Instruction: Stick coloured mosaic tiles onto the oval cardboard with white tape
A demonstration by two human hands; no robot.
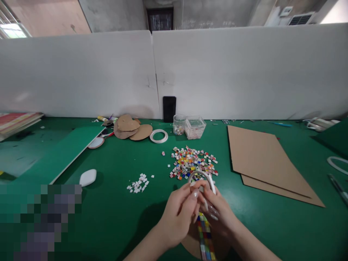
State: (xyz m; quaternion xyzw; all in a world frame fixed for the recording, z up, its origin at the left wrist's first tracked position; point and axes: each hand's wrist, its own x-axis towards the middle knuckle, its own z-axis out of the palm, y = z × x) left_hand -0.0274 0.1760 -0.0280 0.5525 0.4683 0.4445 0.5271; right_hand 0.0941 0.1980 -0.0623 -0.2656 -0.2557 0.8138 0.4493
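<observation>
My left hand (181,214) is closed, thumb and fingers pinched together at something too small to make out. My right hand (217,206) is closed around a white tape roll (212,183), its fingertips meeting those of the left. Beneath both hands lies a round cardboard piece (191,241) with a strip of coloured mosaic tiles (206,237) on it. Just beyond the hands is a pile of loose coloured tiles (187,159). A smaller heap of white chips (138,184) lies to the left.
Two clear containers (195,127) and a black phone (169,108) stand near the white partition (217,72). Cardboard sheets (263,156) lie right. Left are cardboard discs (141,132), a white ring coil (158,136), a white case (88,177) and a green board (70,148).
</observation>
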